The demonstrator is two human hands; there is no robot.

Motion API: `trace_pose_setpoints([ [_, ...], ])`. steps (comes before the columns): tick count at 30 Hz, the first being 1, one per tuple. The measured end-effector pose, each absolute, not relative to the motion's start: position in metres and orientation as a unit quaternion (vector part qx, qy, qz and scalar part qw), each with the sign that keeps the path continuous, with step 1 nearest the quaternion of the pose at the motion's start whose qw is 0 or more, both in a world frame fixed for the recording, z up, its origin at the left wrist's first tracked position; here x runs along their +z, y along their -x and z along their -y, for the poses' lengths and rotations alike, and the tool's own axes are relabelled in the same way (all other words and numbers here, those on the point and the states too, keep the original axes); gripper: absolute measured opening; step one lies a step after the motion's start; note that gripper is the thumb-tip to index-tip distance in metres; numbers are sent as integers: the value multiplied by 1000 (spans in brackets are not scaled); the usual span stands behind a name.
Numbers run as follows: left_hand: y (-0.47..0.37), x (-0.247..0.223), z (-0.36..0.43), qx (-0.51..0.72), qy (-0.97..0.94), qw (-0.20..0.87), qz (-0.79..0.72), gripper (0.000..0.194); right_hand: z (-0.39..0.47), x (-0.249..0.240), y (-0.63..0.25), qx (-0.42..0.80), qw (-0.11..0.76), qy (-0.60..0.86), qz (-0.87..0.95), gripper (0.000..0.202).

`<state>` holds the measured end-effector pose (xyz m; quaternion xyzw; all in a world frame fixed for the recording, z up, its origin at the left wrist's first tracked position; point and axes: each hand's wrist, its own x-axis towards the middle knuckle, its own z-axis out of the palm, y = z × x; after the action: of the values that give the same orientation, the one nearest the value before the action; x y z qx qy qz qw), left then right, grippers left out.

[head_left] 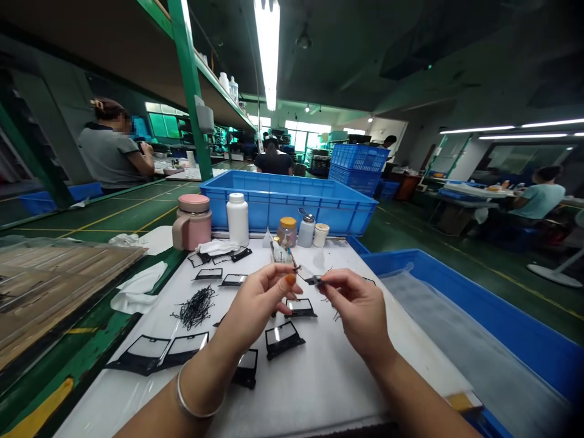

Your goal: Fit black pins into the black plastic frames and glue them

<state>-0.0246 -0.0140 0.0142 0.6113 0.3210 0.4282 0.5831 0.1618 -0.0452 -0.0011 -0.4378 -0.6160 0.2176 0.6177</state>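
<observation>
Above the white work surface point(319, 389), my left hand point(264, 295) pinches a thin dark strand near its fingertips. My right hand point(358, 304) is closed on a small dark part point(314, 280), close to the left fingertips. The strand runs between the two hands. Several black frames with clear panes lie about, one point(283, 339) below my hands and another point(145, 354) at the left. A pile of short black strands point(195, 308) rests left of my left hand.
Behind the hands stand a pink mug point(199, 220), a white bottle point(238, 220), small jars point(288, 232) and a large blue crate point(292, 198). Another blue bin point(515, 304) is at the right. White cloths point(139, 288) lie left. Several people sit farther off.
</observation>
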Motion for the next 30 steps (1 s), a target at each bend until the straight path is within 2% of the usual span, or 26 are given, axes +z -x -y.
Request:
trace_pose_setpoints([
  [3,29,7,12,432,-591,591,-337,62,41,4,-164,-60,552,389,735,16],
  [6,32,3,11,436,-563,613,-342,71,34,6,-167,-169,500,364,767,21],
  [12,30,6,12,391,-601,580,-387,37,22,-2,-162,-261,420,349,796,20],
  [14,31,6,11,395,-593,580,-395,34,20,-3,-162,-225,418,351,807,22],
  [16,33,6,7,396,-588,580,-401,32,17,0,-164,-135,448,385,795,23],
  [19,37,5,2,387,-588,584,-405,33,10,10,-171,83,490,480,722,27],
  [22,39,4,-2,371,-592,591,-403,33,1,16,-178,324,446,501,667,32],
  [24,40,4,-3,352,-598,600,-397,34,-4,15,-179,433,418,475,643,36],
  [26,40,3,-4,330,-605,610,-392,34,-6,11,-178,488,416,454,619,33],
  [30,39,2,-4,308,-607,619,-392,34,-4,2,-178,523,426,445,590,27],
])
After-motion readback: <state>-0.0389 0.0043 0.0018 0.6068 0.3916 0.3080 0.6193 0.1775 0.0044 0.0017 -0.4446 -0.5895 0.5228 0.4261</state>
